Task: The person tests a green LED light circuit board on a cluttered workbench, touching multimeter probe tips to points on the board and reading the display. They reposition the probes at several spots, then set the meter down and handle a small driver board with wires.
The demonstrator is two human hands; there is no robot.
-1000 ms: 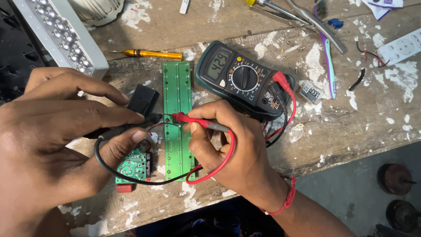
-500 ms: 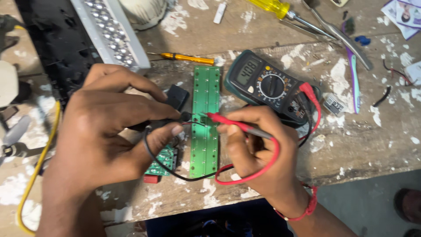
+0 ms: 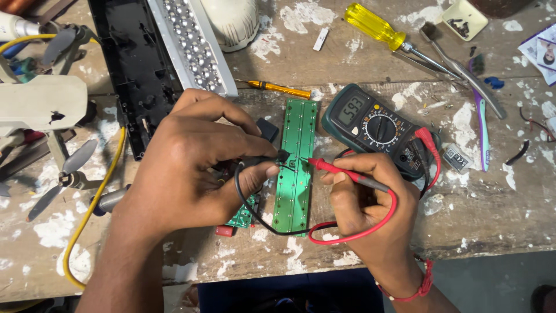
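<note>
The left hand (image 3: 191,168) is closed around a black probe (image 3: 260,162), pinching it between thumb and forefinger so its tip presses down near the middle of the long green circuit board (image 3: 296,162). The right hand (image 3: 365,208) is closed on a red probe (image 3: 341,173), held like a pen, low and slanted, its point meeting the same board just beside the black tip – a grip that looks chosen to steady a fine point on a small contact.

The board lies flat and lengthwise on the worn wooden bench (image 3: 492,203), between the two hands, with a smaller green board (image 3: 246,215) partly tucked under the left palm. The black and red leads (image 3: 347,235) loop slack below the board and run back to the multimeter (image 3: 376,127), which sits just right of the board, tilted so its lit display faces the wearer – placed, it seems, so the reading can be seen without lifting either probe.

Farther back lie a small orange-handled screwdriver (image 3: 278,88), a yellow-handled screwdriver (image 3: 376,26), a strip of LEDs in a white housing (image 3: 191,43) and a black casing (image 3: 124,69). A yellow cable (image 3: 95,203) curves down the left side
</note>
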